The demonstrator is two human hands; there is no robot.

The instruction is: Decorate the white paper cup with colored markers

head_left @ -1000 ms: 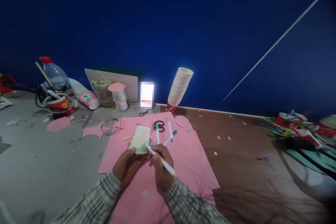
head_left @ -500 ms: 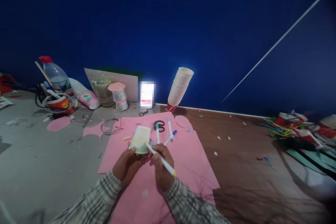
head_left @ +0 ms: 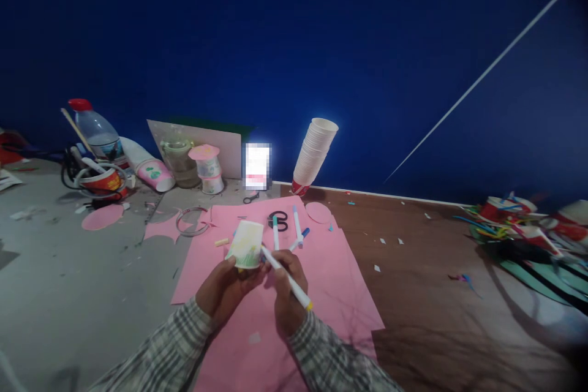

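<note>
Left grip (head_left: 220, 291): closed on paper cup (head_left: 248, 240), held above pink paper (head_left: 333, 285); excess squeeze could dent cup | Marker (head_left: 298, 293): tip at cup's right edge, contact unclear; a slip could mis-mark cup | Right grip (head_left: 287, 307): holding marker; loose hold may drop it | Cup stack (head_left: 315, 153): leaning; a knock could topple it.

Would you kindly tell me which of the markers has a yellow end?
The held marker, in the right hand: its rear end is yellow, while the loose markers on the pink paper show no yellow.
</note>
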